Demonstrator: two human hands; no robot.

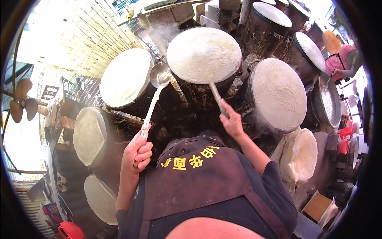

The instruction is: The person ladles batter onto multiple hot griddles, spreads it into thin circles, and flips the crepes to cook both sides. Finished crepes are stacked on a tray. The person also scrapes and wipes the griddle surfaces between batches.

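Observation:
My left hand (137, 151) is wrapped round the batter-coated handle of a long ladle (160, 75). The ladle's round bowl sits between two drum-like stoves, and pale batter looks to be in it. In my right hand (232, 121) is a narrow flat stick (216, 95), its tip at the near rim of the middle griddle. A thin pale sheet of batter (204, 53) covers that griddle, with steam rising beside it. Similar pale sheets cover the left griddle (125, 77) and the right griddle (279, 95).
More round sheets lie at lower left, including a folded-edged one (88, 136). A pale dough-like sheet (300, 155) drapes over a round support at right. A metal basin (327, 102) stands beyond it. Further drum stoves (266, 30) and a person in pink (344, 57) are at upper right.

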